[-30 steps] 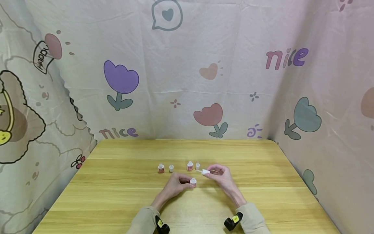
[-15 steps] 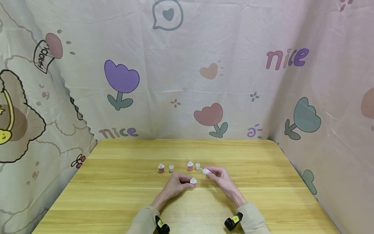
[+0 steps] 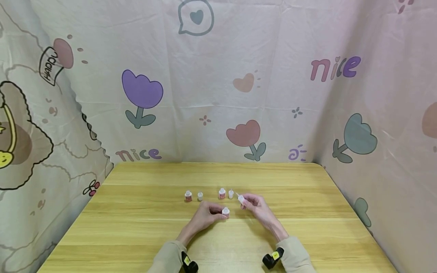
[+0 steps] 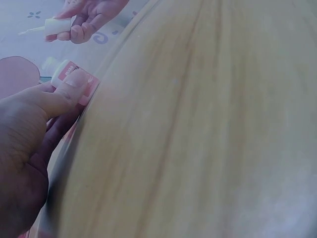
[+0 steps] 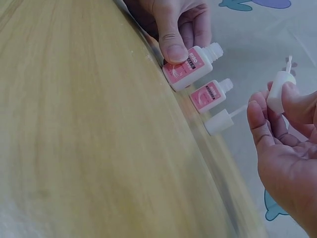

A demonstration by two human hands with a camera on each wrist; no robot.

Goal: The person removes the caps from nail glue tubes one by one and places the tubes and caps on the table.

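Between thumb and fingers, my left hand (image 3: 205,217) holds a small white bottle with a pink label (image 5: 185,69) upright on the table; its threaded neck is uncapped. My right hand (image 3: 258,207) pinches a white brush cap (image 5: 281,91) just above the table, its thin applicator pointing up. Beyond the hands, a second uncapped bottle (image 3: 222,193) stands beside another white brush cap (image 5: 219,122), which rests on its top with the applicator upward. Further left are a third bottle (image 3: 188,196) and its cap (image 3: 200,196).
The wooden table (image 3: 136,227) reaches back to a patterned cloth (image 3: 205,94) that hangs behind it and along both sides. A black wrist camera (image 3: 189,262) is strapped at the left sleeve, another camera (image 3: 272,258) at the right.
My right hand has turned the brush cap from lying sideways, applicator toward the left, to applicator up. The left hand and its bottle have stayed put.
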